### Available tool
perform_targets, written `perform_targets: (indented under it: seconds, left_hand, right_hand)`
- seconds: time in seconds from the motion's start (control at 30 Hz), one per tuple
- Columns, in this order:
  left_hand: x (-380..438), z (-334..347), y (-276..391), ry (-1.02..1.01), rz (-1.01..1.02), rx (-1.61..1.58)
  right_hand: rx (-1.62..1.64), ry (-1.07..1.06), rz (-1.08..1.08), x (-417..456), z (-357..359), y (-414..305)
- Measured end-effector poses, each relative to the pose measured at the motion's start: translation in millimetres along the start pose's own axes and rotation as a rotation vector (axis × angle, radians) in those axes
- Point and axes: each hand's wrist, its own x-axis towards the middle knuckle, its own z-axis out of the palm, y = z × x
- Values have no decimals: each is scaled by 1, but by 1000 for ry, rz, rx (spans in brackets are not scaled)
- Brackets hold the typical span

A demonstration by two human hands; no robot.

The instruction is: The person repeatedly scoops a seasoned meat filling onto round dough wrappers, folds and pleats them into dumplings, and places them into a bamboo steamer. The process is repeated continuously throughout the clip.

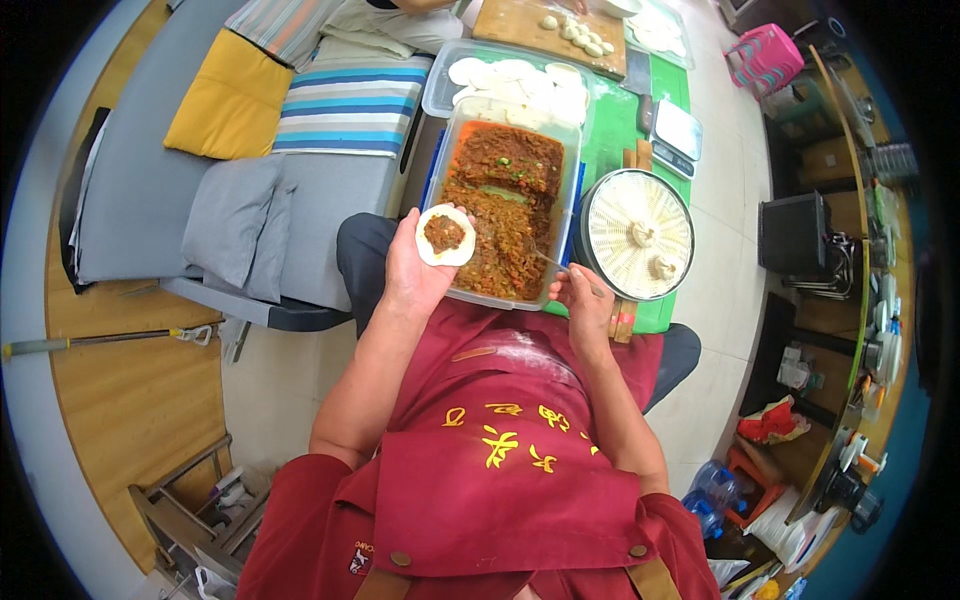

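On the palm and fingers of my left hand (415,262) lies a round dough wrapper (463,255) with brown-red filling (444,233) at its middle. My right hand (587,300) grips the handle of a metal utensil (551,261), whose tip is sunk in the filling, so its shape is hidden. That filling lies in a deep clear plastic tub (491,303) before me. To the right of the tub, a round woven steamer tray (615,232) holds two pleated buns (643,233). Behind the tub, a clear plastic container (442,75) holds several flat wrappers (514,79).
A cleaver (637,75) and a digital scale (676,135) rest on the green tabletop (609,124). Dough balls (581,34) sit on a wooden board (510,26) near another person's hand. A grey sofa (315,195) with cushions stands at left. Cluttered shelves (825,285) line the right.
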Motion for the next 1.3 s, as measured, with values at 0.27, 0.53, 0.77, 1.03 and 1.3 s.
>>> perform_targets:
  seconds: [0.27, 0.53, 0.77, 1.03, 1.3]
  left_hand:
    - [1, -7, 0, -6, -8, 12]
    - [3, -7, -4, 36, -2, 27]
    - [2, -15, -5, 4, -27, -2]
    - [2, -16, -4, -9, -23, 6]
    - [1, -14, -3, 14, -15, 17]
  right_hand:
    - [257, 2, 71, -7, -12, -2]
    - [-60, 58, -56, -10, 4, -8]
    - [-56, 0, 30, 7, 6, -4]
    - [227, -35, 116, 4, -13, -10]
    - [93, -22, -1, -2, -2, -23]
